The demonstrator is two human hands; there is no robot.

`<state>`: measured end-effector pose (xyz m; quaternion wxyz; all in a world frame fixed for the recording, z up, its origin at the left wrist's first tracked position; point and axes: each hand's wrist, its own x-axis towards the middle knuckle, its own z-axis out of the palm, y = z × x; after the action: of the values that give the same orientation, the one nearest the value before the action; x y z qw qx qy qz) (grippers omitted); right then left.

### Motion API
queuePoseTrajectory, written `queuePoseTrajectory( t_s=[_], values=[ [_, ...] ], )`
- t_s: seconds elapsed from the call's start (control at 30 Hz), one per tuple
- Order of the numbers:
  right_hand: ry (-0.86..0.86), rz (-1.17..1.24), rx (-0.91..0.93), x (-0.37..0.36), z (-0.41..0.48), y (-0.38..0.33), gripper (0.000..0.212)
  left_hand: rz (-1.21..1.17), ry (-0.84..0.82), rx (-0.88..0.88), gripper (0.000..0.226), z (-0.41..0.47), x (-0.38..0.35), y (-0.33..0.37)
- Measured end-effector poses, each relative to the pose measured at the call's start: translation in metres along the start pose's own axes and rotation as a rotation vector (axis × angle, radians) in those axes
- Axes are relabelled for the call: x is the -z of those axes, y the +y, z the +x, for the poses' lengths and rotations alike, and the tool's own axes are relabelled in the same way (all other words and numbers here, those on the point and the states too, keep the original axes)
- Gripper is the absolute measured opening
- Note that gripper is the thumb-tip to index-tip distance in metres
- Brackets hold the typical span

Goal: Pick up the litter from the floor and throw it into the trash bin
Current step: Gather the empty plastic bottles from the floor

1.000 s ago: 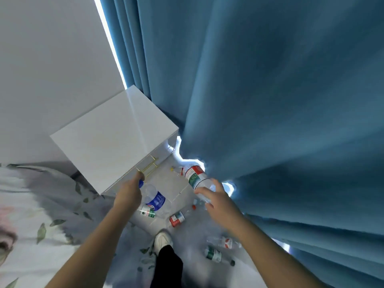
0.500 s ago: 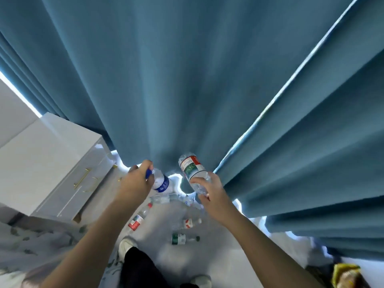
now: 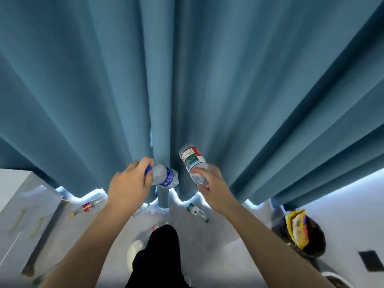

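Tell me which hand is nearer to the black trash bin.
Right. The right hand, holding the green-label bottle, is left of the trash bin; the left hand, gripping the blue-label bottle, is farther left, beyond the right hand.

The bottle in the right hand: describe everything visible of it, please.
The clear plastic bottle carries a white label with a red band and a green picture. The right hand grips its neck end, hiding the cap, so the base points up and away, tilted toward the blue curtain. It is in the air, off the floor, apart from the blue-labelled bottle held by the left hand. Only the right hand touches it.
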<state>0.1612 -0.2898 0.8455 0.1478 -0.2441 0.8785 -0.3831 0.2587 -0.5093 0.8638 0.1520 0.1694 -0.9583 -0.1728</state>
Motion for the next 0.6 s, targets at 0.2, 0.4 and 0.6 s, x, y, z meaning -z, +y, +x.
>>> queuePoseTrajectory(
  t_s=[0.2,0.4,0.6],
  values=[
    [0.167,0.032,-0.114,0.041,-0.032,0.046,0.051,-0.065,-0.045,-0.137,0.03,0.022,-0.022,0.079],
    [0.341,-0.001,-0.275,0.109,-0.066,0.106,0.052,-0.145,-0.131,-0.289,0.021,0.058,-0.066,0.167],
    [0.5,-0.016,-0.392,0.178,-0.087,0.181,0.055,-0.3,-0.232,-0.437,0.023,0.09,-0.123,0.276]
  ],
)
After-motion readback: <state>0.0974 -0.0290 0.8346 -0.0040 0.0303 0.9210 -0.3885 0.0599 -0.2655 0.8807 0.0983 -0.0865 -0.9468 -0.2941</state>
